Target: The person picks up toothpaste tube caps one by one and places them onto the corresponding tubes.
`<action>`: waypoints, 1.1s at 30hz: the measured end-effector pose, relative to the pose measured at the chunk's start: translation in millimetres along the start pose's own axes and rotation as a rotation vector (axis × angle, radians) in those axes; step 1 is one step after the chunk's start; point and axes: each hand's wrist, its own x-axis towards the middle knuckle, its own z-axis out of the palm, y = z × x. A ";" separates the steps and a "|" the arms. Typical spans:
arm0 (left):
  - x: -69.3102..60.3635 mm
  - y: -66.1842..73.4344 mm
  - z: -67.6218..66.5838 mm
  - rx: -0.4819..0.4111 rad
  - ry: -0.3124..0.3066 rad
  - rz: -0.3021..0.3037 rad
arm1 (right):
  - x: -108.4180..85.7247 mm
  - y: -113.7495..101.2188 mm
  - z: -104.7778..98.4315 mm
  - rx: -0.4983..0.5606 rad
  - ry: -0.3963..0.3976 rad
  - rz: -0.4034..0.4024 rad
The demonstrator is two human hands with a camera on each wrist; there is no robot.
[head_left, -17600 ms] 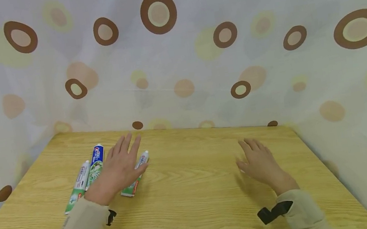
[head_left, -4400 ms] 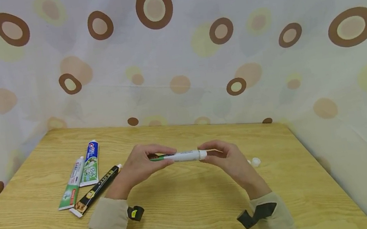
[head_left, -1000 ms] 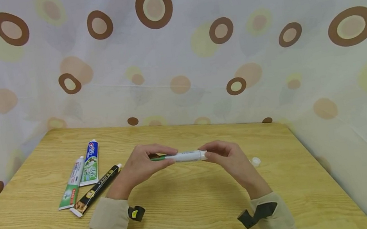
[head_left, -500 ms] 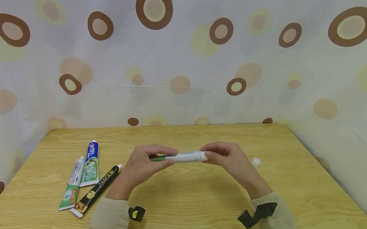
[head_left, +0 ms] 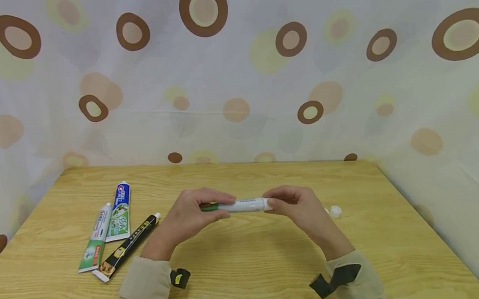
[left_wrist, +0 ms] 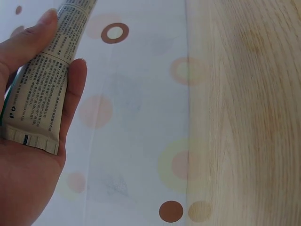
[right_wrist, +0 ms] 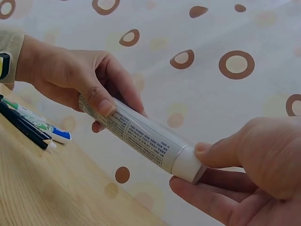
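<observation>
Above the table, a white and green toothpaste tube (head_left: 248, 205) is held level between both hands. My left hand (head_left: 188, 216) grips its flat crimped end; printed text faces up in the left wrist view on the tube (left_wrist: 40, 89). My right hand (head_left: 300, 208) pinches the white cap (right_wrist: 187, 164) at the tube's other end between thumb and fingers. The cap sits against the tube's shoulder in the right wrist view. Part of the tube's green end is hidden behind the left fingers.
At left on the wooden table (head_left: 241, 283) lie three tubes: a white-green one (head_left: 96, 238), a blue-green one (head_left: 120, 214) and a black one (head_left: 127, 247). A small white cap (head_left: 335, 211) lies beyond the right wrist, with another white bit partly hidden. Patterned cloth (head_left: 227, 68) hangs behind.
Earliest, both hands were empty over the table; later frames show the white-green tube held, the black tube at left and white cap at right. Over the last second, the hands barely shift.
</observation>
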 end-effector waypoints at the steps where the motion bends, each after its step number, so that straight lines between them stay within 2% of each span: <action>1: 0.2 0.4 0.1 0.004 -0.001 0.007 | 0.2 -0.1 -0.1 -0.003 0.003 0.005; 6: 0.5 1.1 0.7 0.021 0.002 0.014 | 1.4 -0.1 0.2 -0.010 0.011 0.027; 20: 1.8 -2.2 4.0 0.049 -0.008 0.095 | 4.8 0.3 2.4 -0.039 0.070 0.073; 33: 2.3 -2.0 4.7 0.064 -0.009 0.040 | 5.9 1.6 3.0 -0.021 0.114 0.095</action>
